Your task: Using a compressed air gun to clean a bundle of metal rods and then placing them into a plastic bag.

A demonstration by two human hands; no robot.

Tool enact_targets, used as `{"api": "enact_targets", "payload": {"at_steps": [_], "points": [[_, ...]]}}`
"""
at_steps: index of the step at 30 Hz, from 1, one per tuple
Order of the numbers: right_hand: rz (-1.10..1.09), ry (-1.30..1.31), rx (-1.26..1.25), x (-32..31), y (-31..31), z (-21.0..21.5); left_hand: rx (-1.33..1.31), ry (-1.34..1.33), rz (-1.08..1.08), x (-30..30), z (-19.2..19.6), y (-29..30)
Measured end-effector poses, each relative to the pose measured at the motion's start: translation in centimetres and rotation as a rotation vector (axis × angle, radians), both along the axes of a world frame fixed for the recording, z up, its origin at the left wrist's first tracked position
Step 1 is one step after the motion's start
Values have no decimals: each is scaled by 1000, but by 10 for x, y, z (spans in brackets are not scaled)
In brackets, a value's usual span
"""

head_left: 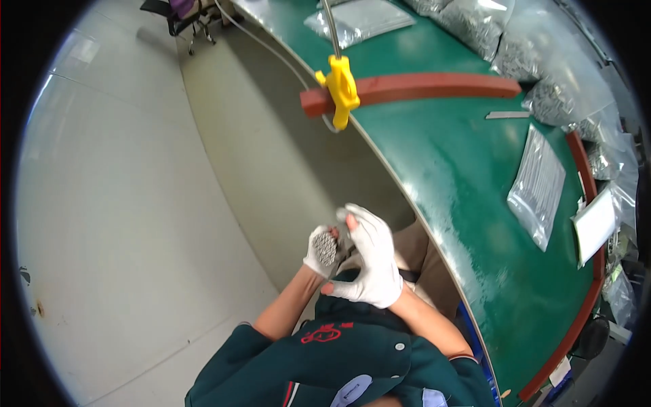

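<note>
My left hand [314, 252], in a white glove with bare fingertips, is closed around a bundle of thin grey metal rods [326, 249], seen end-on. Beside it, my right hand [371, 256], gloved the same way, is open, with its thumb and fingers spread apart in a curve. Nothing shows in the right palm. Both hands are in front of my body, to the left of the green table's edge. The far ends of the rods are hidden, so their length cannot be told.
On the green table [434, 156] lie a red bar [437, 88], a thin metal strip [507, 115] and a clear bag of rods [539, 186]. A yellow air gun [341, 91] is at the bar's end. Bags of metal parts [468, 27] line the far side; an office chair [178, 20] stands beyond.
</note>
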State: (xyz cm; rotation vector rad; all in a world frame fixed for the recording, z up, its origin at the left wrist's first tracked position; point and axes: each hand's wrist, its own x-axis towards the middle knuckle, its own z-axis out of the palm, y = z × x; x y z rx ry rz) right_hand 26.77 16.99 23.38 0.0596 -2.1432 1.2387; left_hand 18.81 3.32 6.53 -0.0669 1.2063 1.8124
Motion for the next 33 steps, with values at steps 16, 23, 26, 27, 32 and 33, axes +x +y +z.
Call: {"api": "enact_targets", "payload": {"at_steps": [16, 23, 26, 27, 32, 33], "points": [[-839, -122, 177, -142, 69, 34, 350, -465, 177, -35, 17, -16], [-734, -181, -4, -136, 62, 42, 325, -473, 183, -32, 13, -32], [-572, 2, -175, -137, 59, 35, 218, -627, 407, -35, 4, -33], [-432, 156, -306, -138, 54, 34, 30, -35, 322, -37, -22, -41], [-136, 214, -396, -107, 34, 34, 189, -732, 608, -46, 6, -30], [-80, 109, -274, -101, 33, 27, 201, -675, 558, -47, -5, -37]]}}
